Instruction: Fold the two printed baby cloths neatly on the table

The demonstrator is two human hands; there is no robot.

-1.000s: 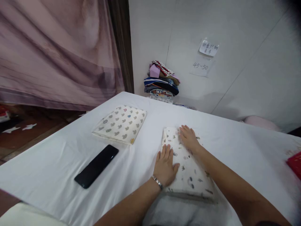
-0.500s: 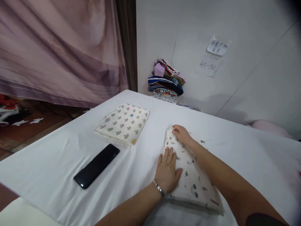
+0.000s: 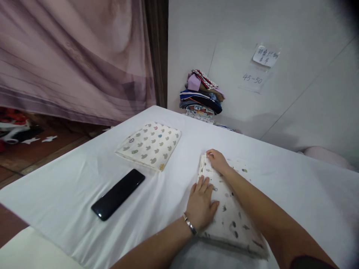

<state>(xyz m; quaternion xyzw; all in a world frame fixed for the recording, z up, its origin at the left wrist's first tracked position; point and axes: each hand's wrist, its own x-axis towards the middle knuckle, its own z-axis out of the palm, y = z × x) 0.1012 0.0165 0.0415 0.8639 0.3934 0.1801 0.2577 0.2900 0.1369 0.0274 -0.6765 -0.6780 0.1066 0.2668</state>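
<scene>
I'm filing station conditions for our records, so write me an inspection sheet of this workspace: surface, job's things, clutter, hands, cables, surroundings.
Surface: white cloth-covered table, with creases around the phone.
Job's things: folded white cloth with small scattered prints, lying beneath both hands.
Clutter: black rectangular phone and folded off-white cloth with grey mushroom-like prints, both left of the hands.
Hands: left hand spread flat on the scattered-print cloth; right hand curled at its far-left corner, grip unclear.
Cables: nothing seen.
Surroundings: pinkish-mauve curtain at left; stack of multicoloured folded textiles beyond the far edge; grey-white wall with handwritten paper signs.
</scene>
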